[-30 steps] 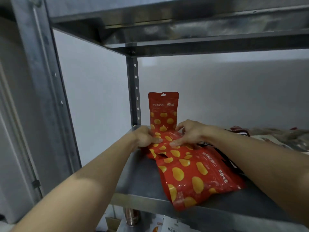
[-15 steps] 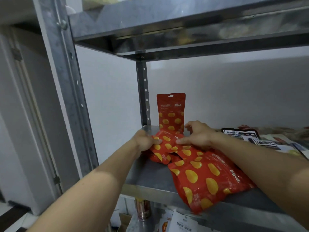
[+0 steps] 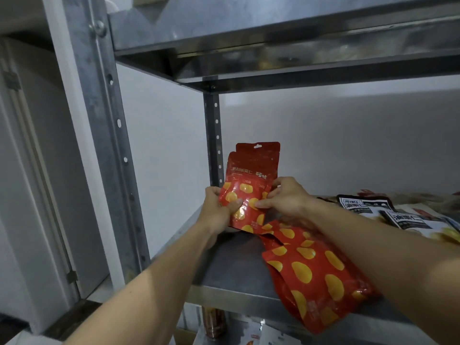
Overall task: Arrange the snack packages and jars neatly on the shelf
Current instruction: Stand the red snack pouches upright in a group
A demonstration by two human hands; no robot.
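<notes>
Head view, centre of the frame: your left hand and right hand now hold 1 red pouch upright. 1 second ago it lay crumpled on the pile under your fingers. The left fingers curl round its lower left edge with the thumb pressed on the front. The right fingers pinch its right edge. Neither hand is spread wide.

The pouch stands just in front of the standing pouch, which leans at the back beside the rear post. It overlaps that pouch so only the back one's top strip and right edge show. Whether the held pouch's bottom touches the shelf you cannot tell, because your left hand covers that corner.

So the second pouch of the row is nearly placed, by the look of it. At least 2 flat red pouches lie in the lower right, one overhanging the front lip. The black-and-white packets at the right edge lie flat, so most of the tidying seems to remain.

Before you let go, seat the base flat, since a soft pouch may slump forward.
</notes>
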